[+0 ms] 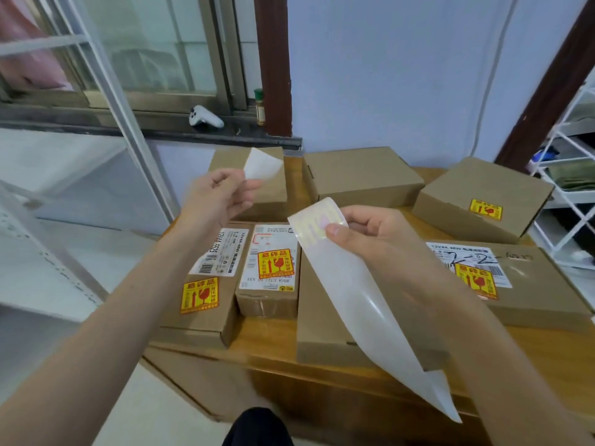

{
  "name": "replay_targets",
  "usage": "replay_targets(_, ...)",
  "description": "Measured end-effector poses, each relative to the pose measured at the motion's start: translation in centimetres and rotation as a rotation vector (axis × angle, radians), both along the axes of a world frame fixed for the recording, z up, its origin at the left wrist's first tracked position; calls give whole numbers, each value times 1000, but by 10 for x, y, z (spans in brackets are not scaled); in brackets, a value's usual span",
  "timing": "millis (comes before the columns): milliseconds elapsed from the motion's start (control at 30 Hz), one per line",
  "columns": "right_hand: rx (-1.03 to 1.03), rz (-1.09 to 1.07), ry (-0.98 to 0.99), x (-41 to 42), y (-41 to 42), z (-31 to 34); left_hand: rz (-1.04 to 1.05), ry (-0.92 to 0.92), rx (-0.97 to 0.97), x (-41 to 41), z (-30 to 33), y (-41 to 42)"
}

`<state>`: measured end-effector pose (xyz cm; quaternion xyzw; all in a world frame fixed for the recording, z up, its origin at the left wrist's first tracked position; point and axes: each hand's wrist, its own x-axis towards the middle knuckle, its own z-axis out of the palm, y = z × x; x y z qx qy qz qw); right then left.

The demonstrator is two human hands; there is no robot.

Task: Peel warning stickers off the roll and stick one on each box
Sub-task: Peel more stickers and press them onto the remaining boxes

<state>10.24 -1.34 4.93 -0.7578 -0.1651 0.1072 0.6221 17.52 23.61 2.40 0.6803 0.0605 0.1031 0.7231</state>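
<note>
While left hand (219, 194) pinches a sticker (262, 167) showing its blank back, right hand (370, 233) grips backing strip (363, 304), hiding a box (322, 333).

Peeled sticker (262, 167) pale-side up — backing strip (363, 297) dangling — seven boxes (362, 175), four labelled.

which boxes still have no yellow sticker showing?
The two plain boxes in the back row: back-left box, partly behind the left hand, and back-middle box. The box under the backing strip is too covered to tell.
</note>
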Motion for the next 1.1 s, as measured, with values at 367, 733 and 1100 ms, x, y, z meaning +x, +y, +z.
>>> replay_targets(367,23,23,-20,21,-8,-8,117,-105,1203,70,-37,20)
replay_targets(733,39,-19,-20,26,-19,-12,-97,2,1462,65,-38,13)
replay_targets(1100,207,-74,0,5,-34,-5,-577,-14,523,-43,36,-85)
